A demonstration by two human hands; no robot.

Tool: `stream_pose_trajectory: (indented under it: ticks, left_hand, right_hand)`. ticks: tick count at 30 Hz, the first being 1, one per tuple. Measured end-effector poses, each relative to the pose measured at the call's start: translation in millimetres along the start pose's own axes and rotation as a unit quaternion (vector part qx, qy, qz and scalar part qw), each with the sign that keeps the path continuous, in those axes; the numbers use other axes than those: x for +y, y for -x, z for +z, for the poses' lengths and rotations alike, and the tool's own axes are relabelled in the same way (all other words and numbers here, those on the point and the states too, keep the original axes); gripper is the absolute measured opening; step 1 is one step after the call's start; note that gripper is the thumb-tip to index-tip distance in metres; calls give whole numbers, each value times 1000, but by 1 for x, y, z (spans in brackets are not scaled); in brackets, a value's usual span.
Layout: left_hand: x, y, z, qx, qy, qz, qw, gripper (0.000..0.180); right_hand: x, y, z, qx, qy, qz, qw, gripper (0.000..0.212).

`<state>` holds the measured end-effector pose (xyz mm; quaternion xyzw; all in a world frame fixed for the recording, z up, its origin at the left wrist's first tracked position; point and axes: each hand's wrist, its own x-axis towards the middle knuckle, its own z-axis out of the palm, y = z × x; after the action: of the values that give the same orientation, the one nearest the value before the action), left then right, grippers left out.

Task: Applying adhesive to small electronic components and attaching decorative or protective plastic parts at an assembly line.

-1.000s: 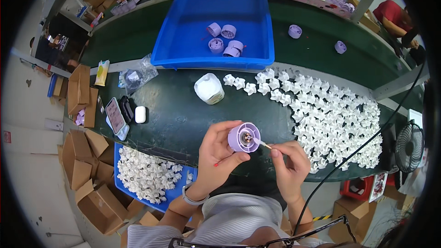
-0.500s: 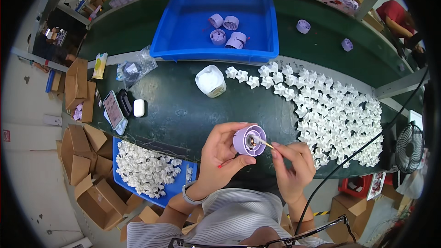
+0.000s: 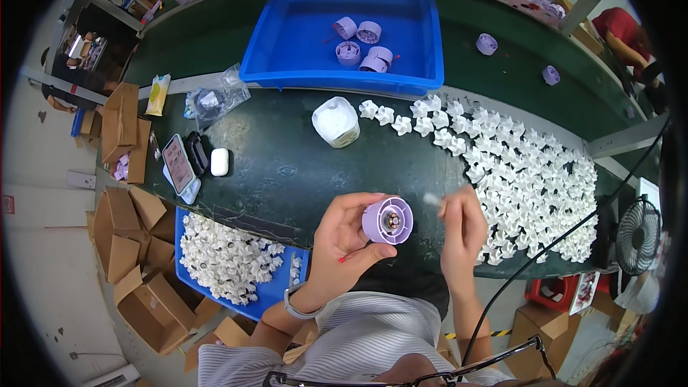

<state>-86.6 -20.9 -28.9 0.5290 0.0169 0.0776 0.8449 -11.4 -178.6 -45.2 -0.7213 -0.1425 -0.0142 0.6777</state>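
My left hand (image 3: 338, 244) is wrapped round a lilac round plastic housing (image 3: 372, 223), whose open face is turned up to the right. Inside that face a small motor with copper-coloured parts (image 3: 392, 221) shows, and a red wire end sticks out below my thumb. To the right, apart from the housing, my right hand (image 3: 463, 228) is closed on a cotton swab (image 3: 432, 199). The swab's white tip is blurred and points left; its stick is mostly hidden by the fingers. Ahead of both hands stands a white tub (image 3: 336, 123) with white stuff in it.
Many white fan-blade rotors (image 3: 527, 179) cover the bench on the right. A blue bin (image 3: 337, 82) ahead holds several lilac housings (image 3: 369, 31). More rotors fill a lower blue tray (image 3: 271, 291). A phone (image 3: 179, 163) lies left; a black cable (image 3: 545, 244) crosses the right side.
My right hand has drawn the cotton swab out of the housing, and the tip now points up and left. My left hand keeps the housing in nearly the same place. The view has shifted slightly.
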Motion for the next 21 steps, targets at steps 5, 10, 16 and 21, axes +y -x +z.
stream_pose_trajectory:
  ticks: [5, 10, 16, 21]
  left_hand:
    - [1, 3, -6, 34, -15, -2, 999, 59]
    - [1, 6, -8, 42, -16, -7, 999, 58]
    - [-1, 10, -15, 53, -12, -4, 999, 57]
    - [-1, 7, -20, 89, -15, 3, 996, 57]
  right_hand:
    - [29, -49, 32, -48, 109, 27, 993, 14]
    - [63, -80, 58, -30, 273, -113, 955, 29]
    - [75, -74, 55, -62, 281, 2, 958, 26]
    - [42, -59, 41, -104, 21, 74, 992, 34]
